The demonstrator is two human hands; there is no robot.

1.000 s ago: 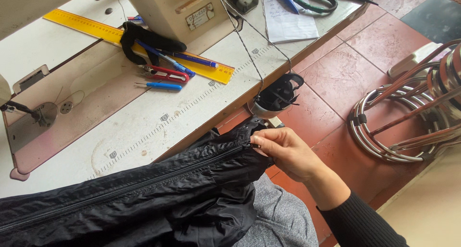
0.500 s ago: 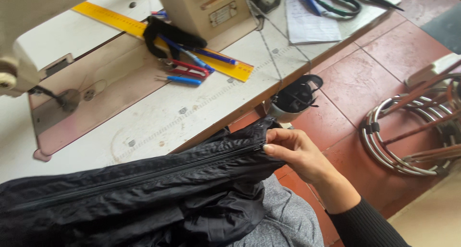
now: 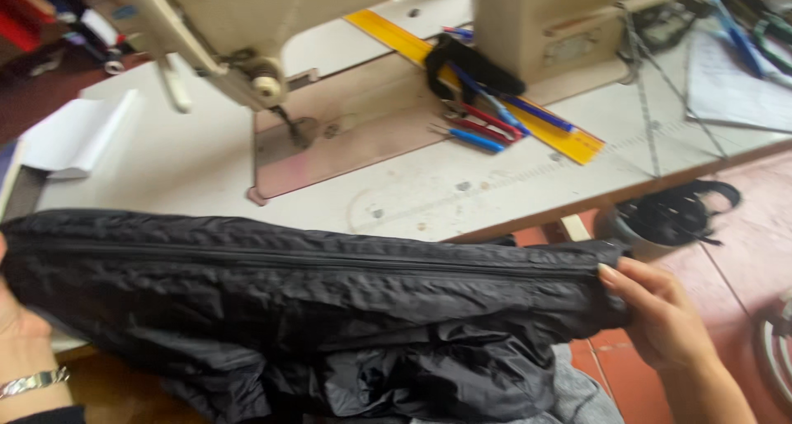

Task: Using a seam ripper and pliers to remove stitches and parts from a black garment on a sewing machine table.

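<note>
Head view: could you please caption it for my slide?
Both hands, left hand and right hand, stretch a zippered black garment before a sewing machine.

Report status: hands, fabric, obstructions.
Left hand and right hand grip opposite ends of crinkled black zippered fabric, stretched flat. Beige sewing machine behind; nothing between.
</note>
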